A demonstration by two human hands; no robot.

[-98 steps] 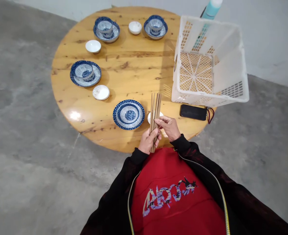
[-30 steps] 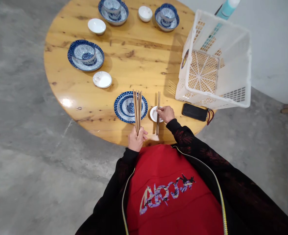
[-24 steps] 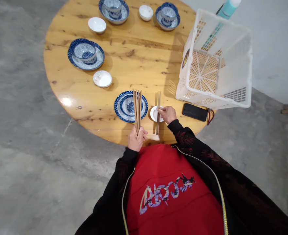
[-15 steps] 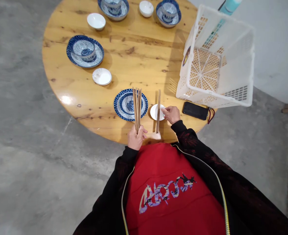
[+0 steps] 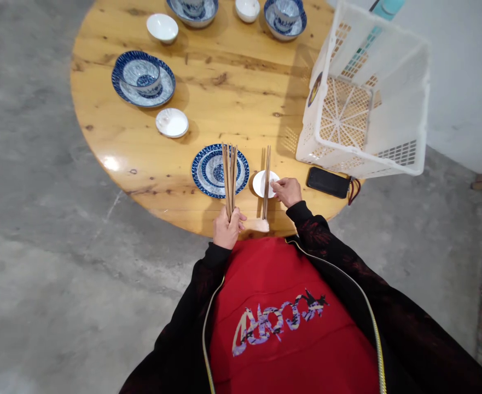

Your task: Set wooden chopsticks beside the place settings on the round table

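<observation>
My left hand (image 5: pixel 227 229) grips a bundle of several brown chopsticks (image 5: pixel 229 175) upright over the near edge of the round wooden table (image 5: pixel 224 98), above a blue-patterned plate (image 5: pixel 210 171). A pair of chopsticks (image 5: pixel 266 174) lies across a small white dish (image 5: pixel 260 184) to the right of that plate. My right hand (image 5: pixel 286 191) rests at the dish's right side with its fingertips at that pair; whether it still pinches them I cannot tell.
A white plastic basket (image 5: pixel 388 104) lies tipped at the table's right, with a black phone (image 5: pixel 327 182) in front of it. Further back stand blue bowls on plates (image 5: pixel 143 85) and small white dishes (image 5: pixel 172 122). Grey concrete floor surrounds the table.
Both hands first held the whole bundle together. Since then my right hand has laid a pair across the white dish, and my left hand keeps the rest. The view has shifted slightly.
</observation>
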